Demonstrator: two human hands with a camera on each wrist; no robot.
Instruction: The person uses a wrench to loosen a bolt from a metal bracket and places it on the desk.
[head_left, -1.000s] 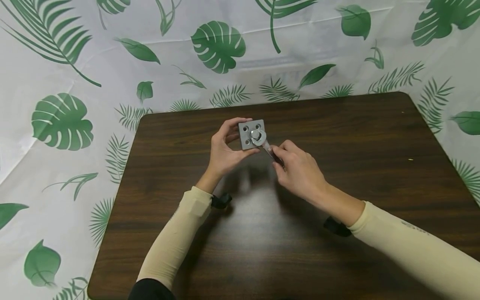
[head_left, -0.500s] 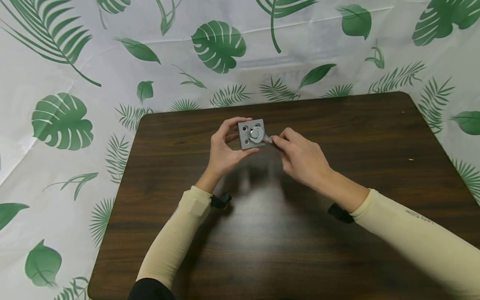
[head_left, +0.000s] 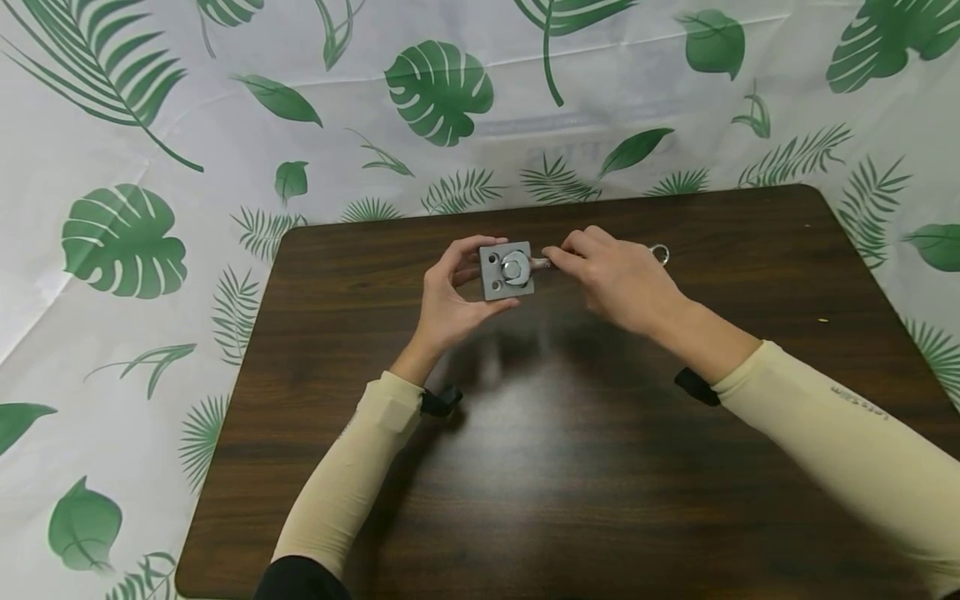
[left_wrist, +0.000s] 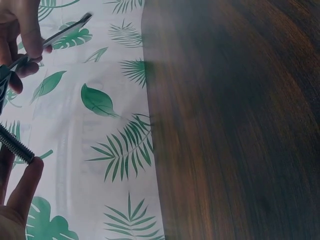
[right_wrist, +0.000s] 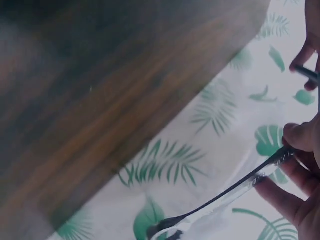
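Note:
A square grey metal plate [head_left: 495, 287] with several holes carries a hex bolt head [head_left: 513, 268] near its middle. My left hand [head_left: 448, 307] holds the plate by opposite edges, thumb below and fingers above. In the left wrist view the held piece appears edge-on as a dark ridged strip [left_wrist: 16, 143]. My right hand [head_left: 628, 282] grips a combination wrench [head_left: 540, 263] by its shank. Its open end sits around the bolt head, while the ring end [head_left: 660, 253] sticks out beyond the hand. The right wrist view shows the wrench [right_wrist: 225, 195] running out from the fingers.
The dark wood-grain table [head_left: 570, 500] lies below both hands. Behind and left of it hangs a white sheet [head_left: 330, 150] printed with green leaves. A tiny yellowish speck [head_left: 822, 320] lies on the table at right.
My right hand has swung the wrench handle upward, from pointing down-right to nearly level. The ring end has come into view. My left hand and the plate have barely moved.

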